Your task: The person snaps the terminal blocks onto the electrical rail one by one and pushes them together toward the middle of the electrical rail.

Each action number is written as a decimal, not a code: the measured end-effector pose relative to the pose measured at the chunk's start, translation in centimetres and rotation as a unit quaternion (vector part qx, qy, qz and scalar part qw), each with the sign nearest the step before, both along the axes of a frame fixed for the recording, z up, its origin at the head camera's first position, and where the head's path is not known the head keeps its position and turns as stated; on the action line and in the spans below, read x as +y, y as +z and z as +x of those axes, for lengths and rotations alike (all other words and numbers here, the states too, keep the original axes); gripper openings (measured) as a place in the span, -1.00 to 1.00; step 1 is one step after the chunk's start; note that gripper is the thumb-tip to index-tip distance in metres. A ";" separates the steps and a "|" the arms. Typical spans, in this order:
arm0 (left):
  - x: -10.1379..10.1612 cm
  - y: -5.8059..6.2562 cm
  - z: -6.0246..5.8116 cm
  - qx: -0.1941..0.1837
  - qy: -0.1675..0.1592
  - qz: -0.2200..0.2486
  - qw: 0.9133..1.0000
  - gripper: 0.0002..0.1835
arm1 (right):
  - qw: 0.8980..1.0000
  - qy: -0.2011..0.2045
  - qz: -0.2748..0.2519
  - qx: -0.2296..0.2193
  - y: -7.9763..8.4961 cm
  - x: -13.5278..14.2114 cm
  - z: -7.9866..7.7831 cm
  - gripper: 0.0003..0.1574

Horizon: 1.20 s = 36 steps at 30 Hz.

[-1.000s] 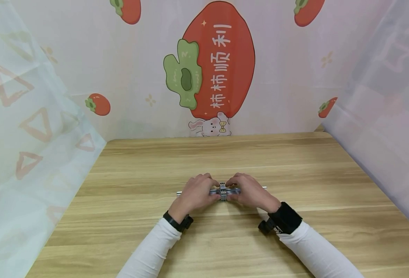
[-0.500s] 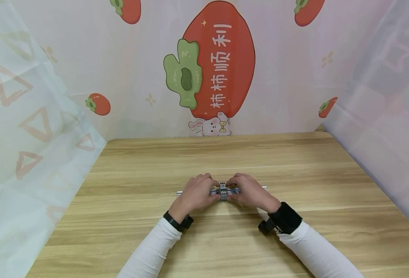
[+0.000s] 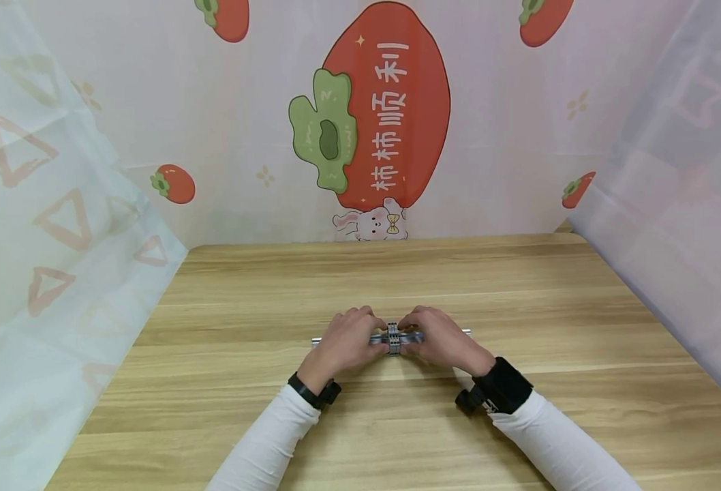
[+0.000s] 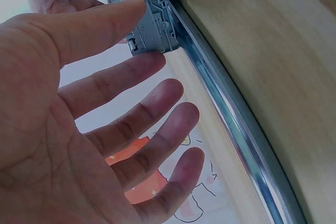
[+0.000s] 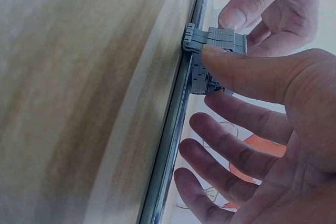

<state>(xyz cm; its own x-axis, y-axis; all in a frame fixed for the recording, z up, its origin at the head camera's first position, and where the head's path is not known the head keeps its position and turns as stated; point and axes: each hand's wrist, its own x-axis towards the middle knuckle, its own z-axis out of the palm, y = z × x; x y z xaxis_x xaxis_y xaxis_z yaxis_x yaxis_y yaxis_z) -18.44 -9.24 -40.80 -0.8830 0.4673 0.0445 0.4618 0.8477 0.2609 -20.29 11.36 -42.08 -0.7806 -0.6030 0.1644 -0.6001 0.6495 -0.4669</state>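
Several grey terminal blocks sit side by side as a small stack on a metal DIN rail, which lies crosswise on the table. From the left, the left hand holds the stack between thumb and index finger; its other fingers are spread loosely over the rail. On the opposite side, the right hand pinches the stack the same way. The left wrist view shows the moulded side of an end block seated at the rail. In the right wrist view the thumb lies against the blocks. The hands hide parts of the rail.
The wood-grain table extends around the hands. A white cloth printed with persimmons hangs at its back edge, and pale cloths hang along both sides. Each wrist wears a black strap with a small camera.
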 end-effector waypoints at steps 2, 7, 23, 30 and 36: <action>0.0 0.0 0.0 0.000 0.001 0.000 1.000 -0.54 | 1.000 -0.001 -0.001 -0.001 0.0 0.0 0.0 -0.55; -0.1 0.1 0.1 0.002 0.000 0.002 1.000 -0.54 | 1.000 -0.002 -0.002 -0.004 0.0 0.0 0.1 -0.55; -3.1 1.9 -0.7 -0.061 0.017 -0.003 0.998 -0.56 | 0.997 -0.035 0.052 -0.055 1.7 2.4 -0.8 -0.47; -5.3 3.2 -0.6 -0.119 0.048 -0.017 0.992 -0.59 | 0.991 -0.020 0.119 -0.055 2.6 4.4 -1.7 -0.48; -6.3 3.5 -0.4 -0.147 0.073 -0.039 0.986 -0.70 | 0.987 -0.006 0.151 -0.058 2.5 5.6 -2.1 -0.47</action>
<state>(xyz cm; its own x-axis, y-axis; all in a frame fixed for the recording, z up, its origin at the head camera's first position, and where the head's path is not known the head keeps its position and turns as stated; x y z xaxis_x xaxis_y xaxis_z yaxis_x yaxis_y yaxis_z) -18.89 -15.56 -37.32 -0.9106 0.3261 -0.2539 0.2473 0.9222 0.2975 -22.38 16.93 -39.60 -0.7904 -0.6023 -0.1120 -0.5463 0.7757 -0.3159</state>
